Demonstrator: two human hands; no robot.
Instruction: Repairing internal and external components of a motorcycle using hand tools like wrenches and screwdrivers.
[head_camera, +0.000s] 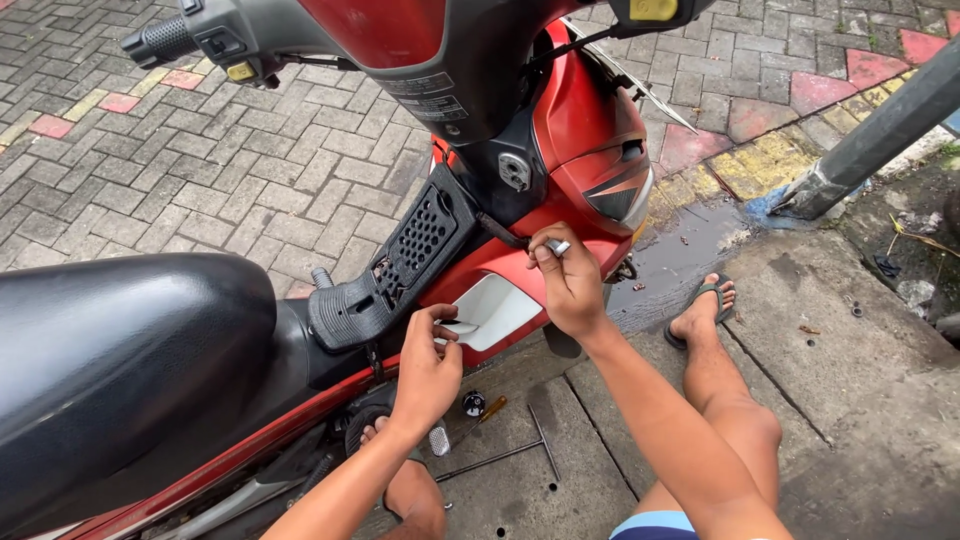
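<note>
A T-handle wrench (505, 455) lies on the concrete, near a puddle (690, 245) and a grey pole (880, 125).

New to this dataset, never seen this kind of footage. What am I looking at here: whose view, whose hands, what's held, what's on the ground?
There is no robot. One camera sits on a person's head and looks down at their own bare hands, so there is a single view. The person sits beside a red motorbike with a black seat. The left hand pinches the edge of a white side panel. The right hand holds a small silver tool against the red bodywork; its tip is hidden. A black perforated cover hangs loose. On the concrete lie a T-shaped wrench and a screwdriver. The right foot wears a sandal.
</note>
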